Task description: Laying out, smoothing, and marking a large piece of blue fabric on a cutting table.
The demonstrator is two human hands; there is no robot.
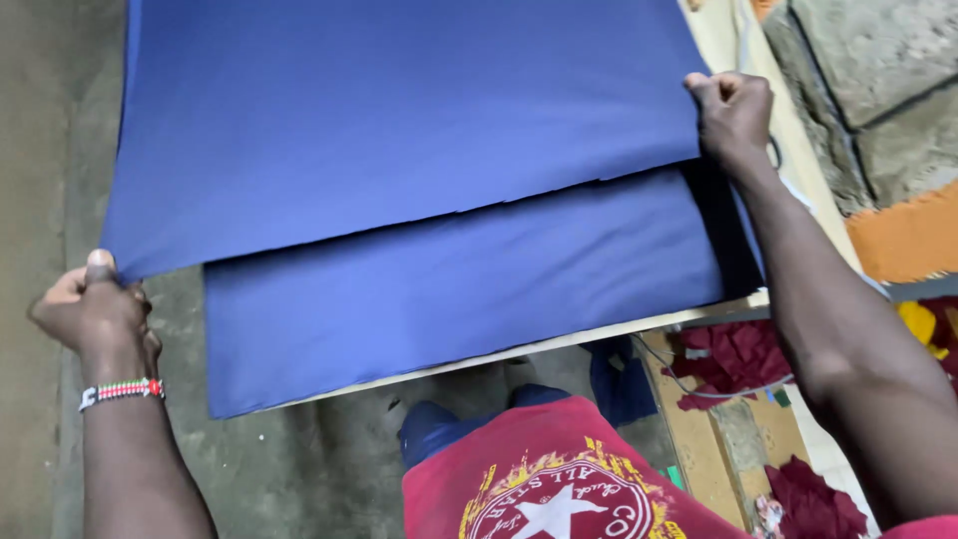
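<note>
Two smooth blue fabric sheets (399, 130) overlap on the table (559, 342); left hand (95, 309) and right hand (733, 110) each pinch the upper sheet's corners.

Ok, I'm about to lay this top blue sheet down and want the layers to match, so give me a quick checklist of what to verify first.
1. Left hand grips the near left corner of the upper blue fabric layer: ok.
2. Right hand grips its right corner, fist closed: ok.
3. Upper layer taut between the hands, no visible wrinkles: ok.
4. Upper layer's near edge lined up with the lower blue fabric layer: not ok, the lower one shows well past it.
5. Lower layer flat on the table edge: ok where visible.
6. Far edges of both layers aligned: cannot tell, out of view.
</note>
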